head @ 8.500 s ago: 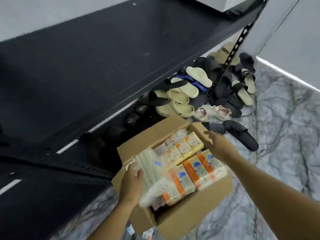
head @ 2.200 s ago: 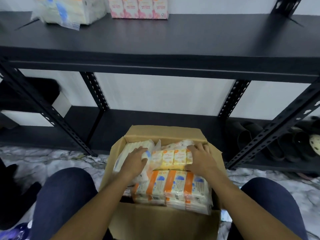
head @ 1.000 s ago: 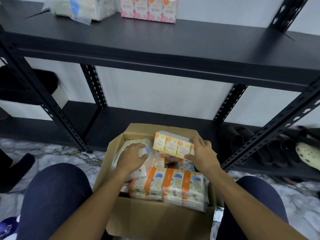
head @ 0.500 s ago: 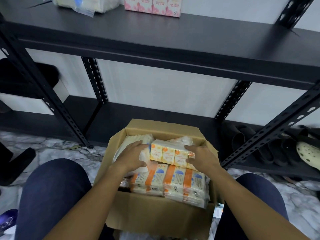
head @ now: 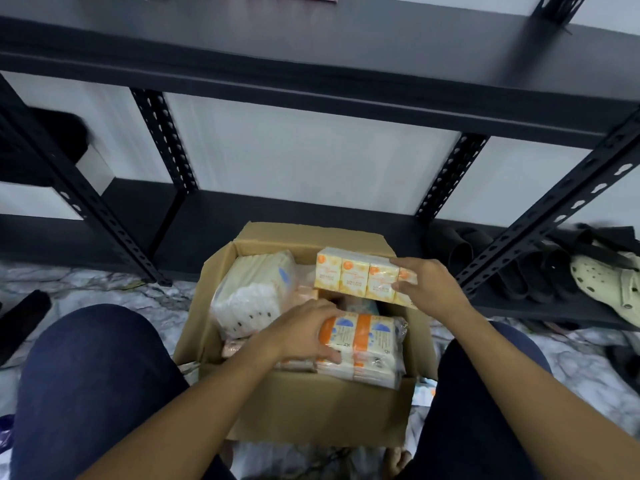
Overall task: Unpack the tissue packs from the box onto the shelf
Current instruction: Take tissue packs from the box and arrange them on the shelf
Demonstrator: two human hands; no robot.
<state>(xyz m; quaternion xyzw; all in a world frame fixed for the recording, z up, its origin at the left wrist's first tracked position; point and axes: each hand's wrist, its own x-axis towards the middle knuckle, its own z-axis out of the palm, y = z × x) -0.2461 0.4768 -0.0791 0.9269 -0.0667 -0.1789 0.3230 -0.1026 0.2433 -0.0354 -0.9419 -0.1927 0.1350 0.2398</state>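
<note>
An open cardboard box (head: pixel 322 414) stands on the floor between my knees. My right hand (head: pixel 427 284) grips a yellow tissue pack bundle (head: pixel 353 277) by its right end, holding it above the box's back edge. My left hand (head: pixel 304 334) grips the left end of an orange-and-white tissue pack bundle (head: pixel 370 344) lying at the front of the box. A white tissue bundle in clear wrap (head: pixel 254 292) lies at the box's left side. The black shelf (head: pixel 346 53) spans the top of the view; pink packs at its far edge are cut off.
Slotted black posts (head: pixel 550 216) slant down on both sides of the box. A lower shelf board (head: pixel 194 230) runs behind the box. Dark slippers (head: pixel 526 271) and a pale clog (head: pixel 606 282) lie on it at the right. The floor is marbled.
My left hand left the white bundle and moved onto the orange-and-white bundle at the front. My right hand raised the yellow bundle toward the back of the box. The camera tilted down.
</note>
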